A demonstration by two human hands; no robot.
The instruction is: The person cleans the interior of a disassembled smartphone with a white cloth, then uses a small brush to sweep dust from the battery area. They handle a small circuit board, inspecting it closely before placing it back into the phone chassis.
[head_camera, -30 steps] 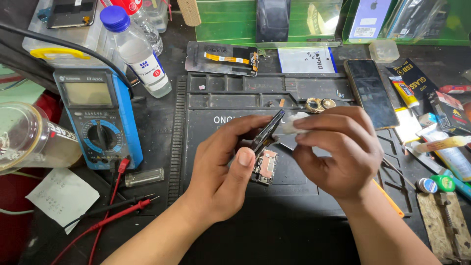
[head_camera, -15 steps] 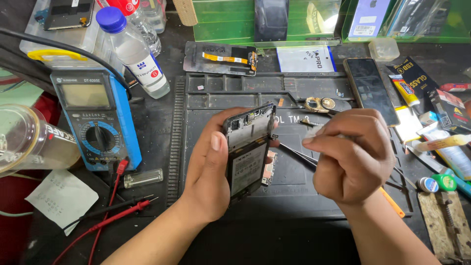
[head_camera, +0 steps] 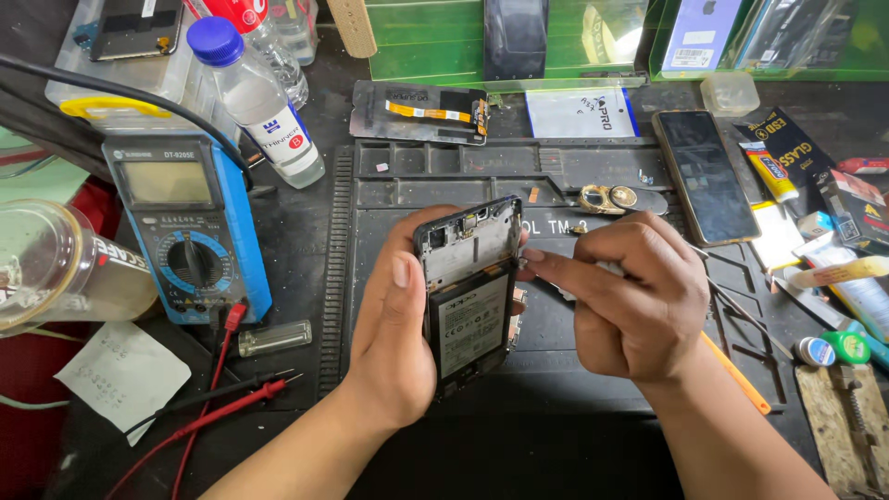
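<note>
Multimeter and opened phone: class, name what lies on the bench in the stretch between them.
In the head view, between the blue multimeter and the opened phone held in the left hand lies the ribbed left edge of the black work mat; nothing stands on it.

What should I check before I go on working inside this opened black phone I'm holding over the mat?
1. Grip: left hand wraps the opened black phone by its edges, upright over the black ribbed work mat. Ok.
2. Tool: right hand pinches something thin at the phone's right edge; its tip is hidden. Cannot tell.
3. Battery: the dark rectangular battery sits flat in the frame. Ok.
4. Loose parts: the small gold metal rings lie on the mat, apart from the hands. Ok.
5. Liquids: the clear plastic bottle with blue cap is capped, off the mat. Ok.
</note>
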